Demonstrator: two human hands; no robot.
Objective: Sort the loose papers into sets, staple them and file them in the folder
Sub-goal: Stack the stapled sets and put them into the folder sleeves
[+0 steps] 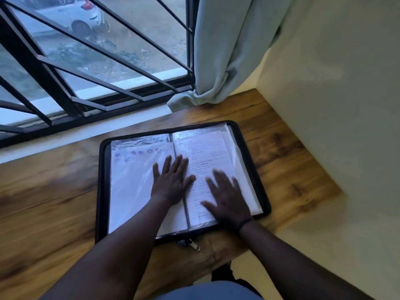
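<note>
Nearly done, by the look of it: papers are in the folder and I am pressing them flat.

Both my hands lie spread, fingers straight, holding nothing: my left hand (pixel 171 180) rests across the middle fold, my right hand (pixel 227 198), blurred, on the handwritten sheet (pixel 203 156) in the right-side sleeve. The folder (pixel 263 191) lies unzipped near the far right corner of the desk (pixel 54 191), below the window (pixel 97 50) and curtain (pixel 227 50). No loose papers or stapler show, so I judge only closing and zipping (pixel 191 244) remains.

Wall (pixel 335 126) close right of folder (pixel 263 191)
</note>
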